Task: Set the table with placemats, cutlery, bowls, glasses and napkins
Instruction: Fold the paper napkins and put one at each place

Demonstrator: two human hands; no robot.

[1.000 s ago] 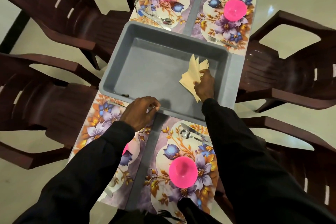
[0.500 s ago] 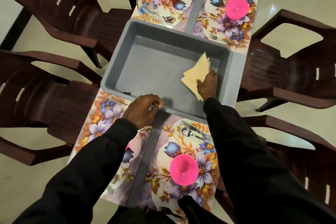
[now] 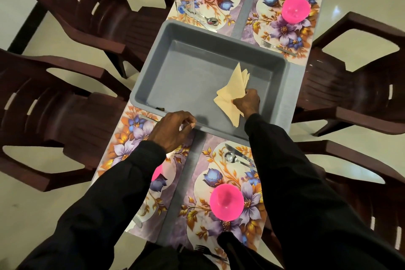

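While your right hand [image 3: 246, 103] pinches the napkin stack [image 3: 232, 92] inside the grey tub [image 3: 186, 76], left hand [image 3: 173, 129] curled on its near rim, lift straight; peel one napkin per placemat [image 3: 219, 166].

Napkins [image 3: 232, 92] lie in the tray [image 3: 186, 81] between four placemats [image 3: 197, 182], each apparently bearing a bowl [image 3: 226, 201].
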